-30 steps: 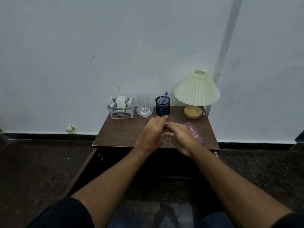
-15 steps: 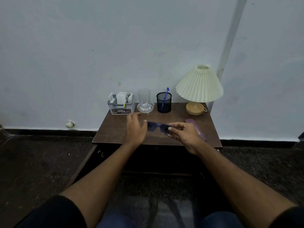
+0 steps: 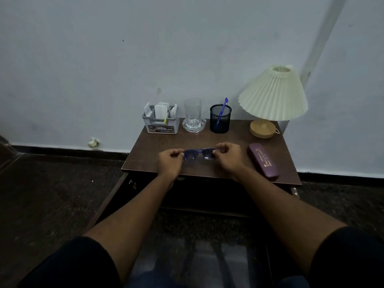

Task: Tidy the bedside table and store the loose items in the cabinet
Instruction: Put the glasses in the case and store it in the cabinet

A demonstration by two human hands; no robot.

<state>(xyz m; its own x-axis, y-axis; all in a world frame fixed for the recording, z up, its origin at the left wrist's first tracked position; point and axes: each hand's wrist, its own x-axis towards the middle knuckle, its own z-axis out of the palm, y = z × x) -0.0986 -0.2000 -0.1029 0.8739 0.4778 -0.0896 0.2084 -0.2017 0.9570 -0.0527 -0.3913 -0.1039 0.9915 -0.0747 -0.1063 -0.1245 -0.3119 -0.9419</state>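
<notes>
Bedside counter of dark wood stands against a pale wall; the cabinet beneath it appears to be open, its inside too dark to read. A pleated cream lamp fills the back right corner. Over the counter's front middle, a person's left hand and right hand each pinch one end of a pair of blue-tinted glasses, both grips clamped on the frame. Whether the glasses touch the surface cannot be told. A closed purple glasses case lies just right of the right hand. Along the back stand a grey organiser box, a black mesh pen cup, a clear tumbler and, in the cup, a blue pen. The glasses look to be the item in hand. The next move likely calls for folding them, then freeing one hand to open the case.
</notes>
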